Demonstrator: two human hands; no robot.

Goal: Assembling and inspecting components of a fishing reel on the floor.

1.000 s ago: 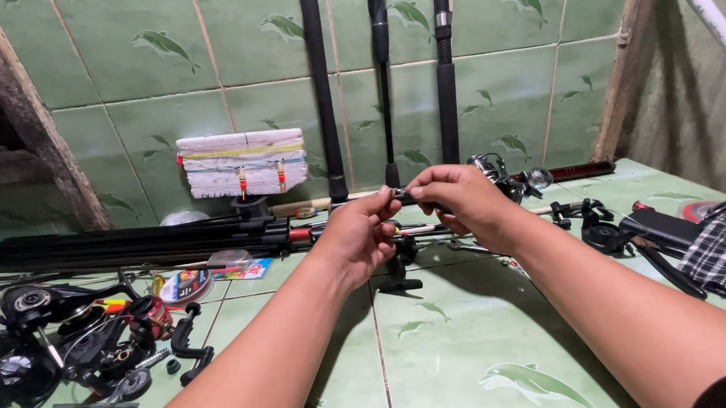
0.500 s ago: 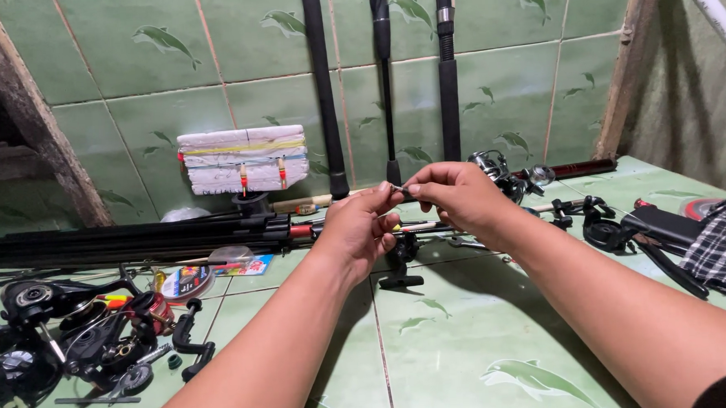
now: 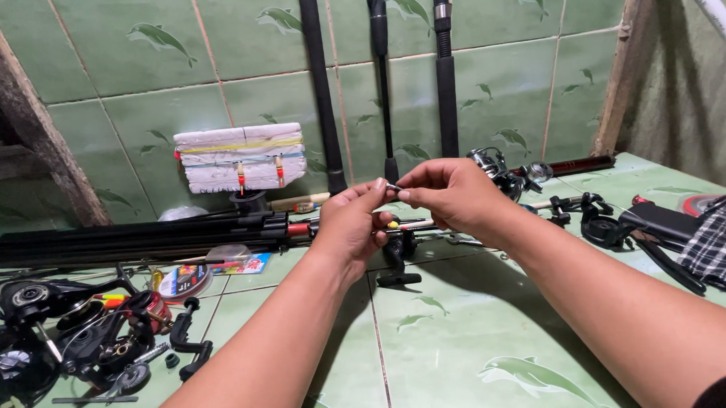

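Note:
Both of my hands meet above the green tiled floor near the wall. My left hand (image 3: pixel 354 222) and my right hand (image 3: pixel 448 194) pinch the same small metal part (image 3: pixel 392 187) between their fingertips. What the part is stays too small to tell. Just below the hands a black reel seat piece (image 3: pixel 397 264) stands on the tiles, and thin rods (image 3: pixel 429 224) lie behind it.
Black fishing rods (image 3: pixel 320 92) lean upright on the tiled wall. A bundle of dark rods (image 3: pixel 128 239) lies at the left. Reels and reel parts (image 3: pixel 67 331) are heaped at lower left. A spinning reel (image 3: pixel 496 170), black parts (image 3: pixel 605 226) and a checked cloth (image 3: pixel 720 245) sit right.
My hands have stayed together on the small part, shifting only slightly. Nothing on the floor has moved.

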